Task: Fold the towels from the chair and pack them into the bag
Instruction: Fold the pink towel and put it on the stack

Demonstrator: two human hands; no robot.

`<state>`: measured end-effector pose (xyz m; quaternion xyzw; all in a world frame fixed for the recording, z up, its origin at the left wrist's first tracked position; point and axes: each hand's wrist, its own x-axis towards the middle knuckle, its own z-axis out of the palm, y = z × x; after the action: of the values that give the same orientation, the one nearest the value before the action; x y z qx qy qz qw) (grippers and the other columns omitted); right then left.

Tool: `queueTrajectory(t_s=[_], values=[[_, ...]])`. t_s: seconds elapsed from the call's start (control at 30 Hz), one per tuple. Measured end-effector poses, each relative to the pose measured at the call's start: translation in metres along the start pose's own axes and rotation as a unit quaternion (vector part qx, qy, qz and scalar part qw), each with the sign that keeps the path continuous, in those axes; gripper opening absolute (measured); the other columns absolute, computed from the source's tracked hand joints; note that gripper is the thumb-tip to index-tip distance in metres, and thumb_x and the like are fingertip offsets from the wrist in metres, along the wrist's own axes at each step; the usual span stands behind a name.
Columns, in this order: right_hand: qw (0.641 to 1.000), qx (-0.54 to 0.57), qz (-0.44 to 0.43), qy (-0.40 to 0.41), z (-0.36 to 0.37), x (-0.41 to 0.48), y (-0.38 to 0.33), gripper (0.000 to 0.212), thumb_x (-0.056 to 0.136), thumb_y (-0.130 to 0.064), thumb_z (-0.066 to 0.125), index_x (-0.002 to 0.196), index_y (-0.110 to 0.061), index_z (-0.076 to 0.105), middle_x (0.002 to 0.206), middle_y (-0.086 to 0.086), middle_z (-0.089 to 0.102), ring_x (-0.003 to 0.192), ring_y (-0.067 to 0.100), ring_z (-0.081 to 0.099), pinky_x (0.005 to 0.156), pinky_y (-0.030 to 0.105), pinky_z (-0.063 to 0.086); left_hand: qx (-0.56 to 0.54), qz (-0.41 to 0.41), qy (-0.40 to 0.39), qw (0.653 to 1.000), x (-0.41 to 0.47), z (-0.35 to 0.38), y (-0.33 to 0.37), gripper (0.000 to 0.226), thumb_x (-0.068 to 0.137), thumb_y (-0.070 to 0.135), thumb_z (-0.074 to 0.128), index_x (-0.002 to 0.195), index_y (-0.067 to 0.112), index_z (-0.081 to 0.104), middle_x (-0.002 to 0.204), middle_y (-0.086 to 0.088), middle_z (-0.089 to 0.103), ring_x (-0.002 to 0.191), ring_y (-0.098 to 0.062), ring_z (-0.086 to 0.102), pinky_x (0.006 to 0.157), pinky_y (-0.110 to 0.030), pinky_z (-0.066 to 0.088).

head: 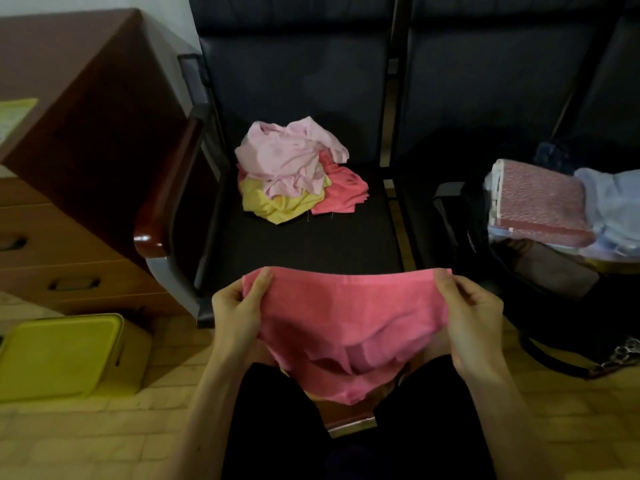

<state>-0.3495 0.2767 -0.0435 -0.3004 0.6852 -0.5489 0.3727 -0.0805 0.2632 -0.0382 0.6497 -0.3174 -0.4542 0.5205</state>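
I hold a pink towel (349,323) stretched out in front of me above my lap. My left hand (239,310) pinches its top left corner and my right hand (471,313) pinches its top right corner; the rest hangs down in loose folds. On the black chair seat (304,240) ahead lies a heap of towels: a pale pink one (287,154) on top, a yellow one (277,202) under it and a coral pink one (343,192) at the right. The dark open bag (485,230) stands at the right, with a patterned red packet (540,206) and pale blue cloth (613,199) in it.
A brown wooden cabinet with drawers (79,140) stands at the left, close to the chair's wooden armrest (166,195). A yellow lidded box (65,355) sits on the tiled floor at lower left. A second dark chair stands behind the bag.
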Motion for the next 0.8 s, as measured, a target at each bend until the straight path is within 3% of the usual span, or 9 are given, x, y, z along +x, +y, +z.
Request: queueTrajectory(t_s=[0.2, 0.3, 0.37, 0.5, 0.63, 0.8], values=[[0.996, 0.022, 0.020, -0.084, 0.013, -0.022, -0.014, 0.015, 0.088, -0.026, 0.070, 0.093, -0.013, 0.076, 0.086, 0.002, 0.076, 0.087, 0.019, 0.073, 0.083, 0.041, 0.059, 0.022, 0.016, -0.048, 0.998, -0.010, 0.017, 0.002, 0.015, 0.094, 0.027, 0.065, 0.088, 0.019, 0.077, 0.084, 0.000, 0.077, 0.083, -0.013, 0.073, 0.069, -0.027, 0.056], [0.992, 0.019, 0.001, -0.121, 0.021, -0.031, -0.023, 0.007, 0.089, -0.020, 0.070, 0.086, -0.020, 0.076, 0.082, 0.001, 0.076, 0.084, 0.020, 0.074, 0.078, 0.040, 0.061, 0.021, 0.026, -0.081, 0.996, -0.019, 0.030, 0.007, 0.015, 0.094, 0.022, 0.066, 0.089, 0.014, 0.078, 0.083, -0.004, 0.077, 0.080, -0.016, 0.074, 0.066, -0.026, 0.058], [0.987, 0.024, -0.015, -0.156, 0.027, -0.038, -0.027, 0.012, 0.089, -0.017, 0.069, 0.082, -0.025, 0.076, 0.082, 0.002, 0.076, 0.082, 0.020, 0.074, 0.077, 0.044, 0.060, 0.012, 0.042, -0.100, 0.994, -0.025, 0.039, 0.011, 0.014, 0.093, 0.017, 0.066, 0.087, 0.014, 0.078, 0.081, -0.004, 0.077, 0.078, -0.016, 0.074, 0.064, -0.025, 0.057], [0.976, 0.010, -0.030, -0.216, 0.039, -0.048, -0.032, 0.010, 0.090, -0.023, 0.067, 0.092, -0.023, 0.077, 0.089, -0.001, 0.077, 0.088, 0.014, 0.073, 0.079, 0.041, 0.061, 0.037, 0.080, -0.157, 0.984, -0.035, 0.052, 0.018, 0.013, 0.093, 0.018, 0.065, 0.091, 0.020, 0.078, 0.084, 0.003, 0.077, 0.080, -0.015, 0.074, 0.070, -0.027, 0.060], [0.967, -0.002, -0.049, -0.250, 0.044, -0.053, -0.035, 0.017, 0.092, -0.023, 0.063, 0.104, -0.019, 0.075, 0.092, -0.002, 0.076, 0.089, 0.012, 0.073, 0.078, 0.033, 0.061, 0.062, 0.107, -0.181, 0.976, -0.038, 0.056, 0.021, 0.015, 0.095, 0.018, 0.064, 0.101, 0.015, 0.077, 0.088, 0.004, 0.077, 0.083, -0.013, 0.074, 0.073, -0.030, 0.061], [0.965, -0.004, -0.061, -0.254, 0.043, -0.054, -0.035, 0.017, 0.094, -0.022, 0.062, 0.105, -0.019, 0.074, 0.090, 0.000, 0.076, 0.088, 0.015, 0.074, 0.078, 0.038, 0.061, 0.073, 0.114, -0.198, 0.971, -0.040, 0.055, 0.018, 0.020, 0.095, 0.020, 0.063, 0.110, 0.014, 0.075, 0.096, 0.005, 0.076, 0.090, -0.011, 0.073, 0.079, -0.031, 0.060]])
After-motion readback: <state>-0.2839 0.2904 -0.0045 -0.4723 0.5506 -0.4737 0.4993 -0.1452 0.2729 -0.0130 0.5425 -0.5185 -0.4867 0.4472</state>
